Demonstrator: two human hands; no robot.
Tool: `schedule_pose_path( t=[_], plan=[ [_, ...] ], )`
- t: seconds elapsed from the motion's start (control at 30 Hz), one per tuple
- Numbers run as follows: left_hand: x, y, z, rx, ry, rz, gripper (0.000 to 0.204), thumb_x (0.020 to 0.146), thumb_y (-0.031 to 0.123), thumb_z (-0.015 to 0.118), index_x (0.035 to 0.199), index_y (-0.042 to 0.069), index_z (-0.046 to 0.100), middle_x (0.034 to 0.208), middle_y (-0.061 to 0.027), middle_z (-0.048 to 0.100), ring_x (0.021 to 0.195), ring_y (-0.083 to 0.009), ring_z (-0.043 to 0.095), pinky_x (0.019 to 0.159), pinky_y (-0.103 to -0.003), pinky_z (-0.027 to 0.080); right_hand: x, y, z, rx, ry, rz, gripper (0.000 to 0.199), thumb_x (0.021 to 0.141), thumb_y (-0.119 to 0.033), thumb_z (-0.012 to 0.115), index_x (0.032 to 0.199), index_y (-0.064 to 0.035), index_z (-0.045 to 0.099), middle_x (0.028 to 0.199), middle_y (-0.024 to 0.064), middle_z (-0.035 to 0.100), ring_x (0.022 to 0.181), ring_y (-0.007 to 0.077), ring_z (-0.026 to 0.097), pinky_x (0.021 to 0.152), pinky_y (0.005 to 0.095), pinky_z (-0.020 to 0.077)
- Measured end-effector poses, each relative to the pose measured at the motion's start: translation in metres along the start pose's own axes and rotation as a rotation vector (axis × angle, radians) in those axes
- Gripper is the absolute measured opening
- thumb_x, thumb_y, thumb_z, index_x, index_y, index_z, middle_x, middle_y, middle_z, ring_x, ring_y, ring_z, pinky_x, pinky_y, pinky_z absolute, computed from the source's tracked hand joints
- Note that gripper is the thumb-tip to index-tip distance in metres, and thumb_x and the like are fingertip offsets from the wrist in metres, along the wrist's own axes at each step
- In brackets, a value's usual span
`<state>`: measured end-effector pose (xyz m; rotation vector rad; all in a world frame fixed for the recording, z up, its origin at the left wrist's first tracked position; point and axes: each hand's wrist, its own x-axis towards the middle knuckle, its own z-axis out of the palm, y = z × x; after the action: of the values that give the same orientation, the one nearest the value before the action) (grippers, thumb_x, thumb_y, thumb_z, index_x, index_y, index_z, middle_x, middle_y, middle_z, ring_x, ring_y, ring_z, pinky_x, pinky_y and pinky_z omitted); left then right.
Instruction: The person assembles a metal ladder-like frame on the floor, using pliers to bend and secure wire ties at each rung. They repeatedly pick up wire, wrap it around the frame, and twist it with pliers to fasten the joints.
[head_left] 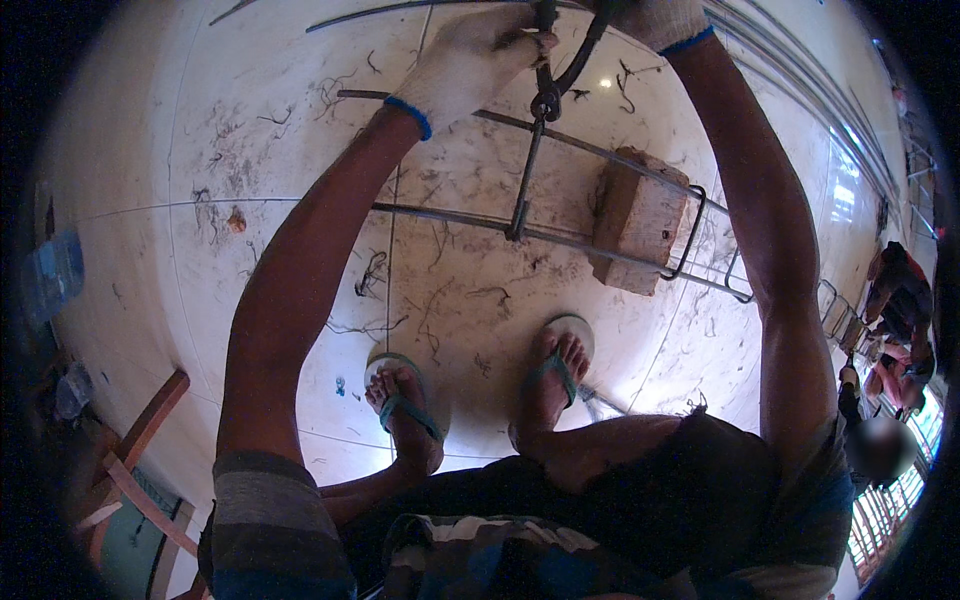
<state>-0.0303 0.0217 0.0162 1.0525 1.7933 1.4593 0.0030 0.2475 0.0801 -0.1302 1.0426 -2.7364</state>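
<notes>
Gripping point: both hands meet at the top centre of the frame, on a dark metal pincer tool (548,75) whose long axis runs nearly straight down the picture.
Left hand: the left hand in a white knit glove with a blue cuff (470,60) sits just left of the tool, fingers curled shut around its handle; fingertips touch the dark metal.
Right hand: the right hand in a matching white glove with a blue cuff (662,18) is cut by the top edge; a dark curved handle runs up into it, but whether its fingers are closed I cannot tell.
Tool head: the pivot lies just below the left glove, pointing down at a thin upright steel bar (524,185).
Work piece: a long cage of thin steel rods with bent rectangular stirrups (620,200) lies slantwise from upper left to centre right, its long axis crossing the tool's axis.
Nearer hand: the left, lying closer to the pivot and the joint.
Support: a pale rough block of wood or brick (640,220) stands inside the cage, right of the upright bar, apart from the tool.
Edges: more steel rods (800,90) run along the upper right rim.
Open room: the pale tiled floor (200,150) left of the cage carries only scattered wire scraps; two feet in teal flip-flops (480,400) stand below the cage, well apart from it.
</notes>
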Motion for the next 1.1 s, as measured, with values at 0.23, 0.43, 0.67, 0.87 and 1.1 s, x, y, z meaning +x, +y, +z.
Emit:
schedule_pose_path(
  t=[0.23,0.43,0.67,0.87,1.1],
  plan=[
    [-0.042,0.000,-0.029,0.826,-0.391,-0.060,0.054,0.098,0.040,0.064,0.143,0.010,0.061,0.134,-0.0176,0.069,0.120,-0.0329,0.068,0.103,-0.045,0.054,0.000,0.005,-0.014,0.023,0.155,-0.021,0.060,0.102,-0.055,0.053,0.126,-0.0007,0.062,0.105,0.0112,0.070,0.094,0.0280,0.070,0.092,0.0464,0.0566],
    [-0.013,-0.007,-0.014,0.793,-0.688,-0.035,0.062,0.095,0.035,0.064,0.149,0.008,0.055,0.138,-0.0196,0.066,0.126,-0.0386,0.063,0.110,-0.046,0.048,0.009,0.019,-0.042,-0.009,0.535,-0.037,0.052,0.099,-0.055,0.054,0.100,-0.0040,0.065,0.080,0.0083,0.066,0.069,0.0267,0.064,0.072,0.0438,0.0580],
    [0.019,-0.030,0.001,0.312,-0.980,-0.415,0.060,0.096,0.030,0.069,0.149,0.005,0.055,0.133,-0.0101,0.070,0.115,-0.0203,0.062,0.104,-0.036,0.049,0.012,0.031,-0.062,-0.095,0.840,0.019,0.038,0.096,-0.046,0.053,0.071,-0.0185,0.044,0.058,0.0000,0.041,0.049,0.0191,0.044,0.049,0.0378,0.0429],
    [0.022,-0.030,0.009,0.444,-0.957,-0.338,0.059,0.094,0.038,0.074,0.142,0.006,0.061,0.124,-0.0128,0.073,0.113,-0.0192,0.063,0.100,-0.037,0.050,0.016,0.031,-0.057,-0.188,0.868,-0.040,0.041,0.098,-0.045,0.051,0.068,-0.0213,0.039,0.055,-0.0023,0.034,0.045,0.0180,0.038,0.045,0.0353,0.0376],
    [0.024,-0.023,0.006,0.488,-0.924,-0.285,0.053,0.089,0.044,0.077,0.120,0.002,0.070,0.108,-0.0126,0.075,0.096,-0.0220,0.064,0.090,-0.041,0.053,0.011,0.032,-0.070,-0.105,0.889,-0.037,0.037,0.096,-0.043,0.051,0.070,-0.0208,0.038,0.055,-0.0028,0.033,0.043,0.0169,0.035,0.044,0.0348,0.0371]
  ],
)
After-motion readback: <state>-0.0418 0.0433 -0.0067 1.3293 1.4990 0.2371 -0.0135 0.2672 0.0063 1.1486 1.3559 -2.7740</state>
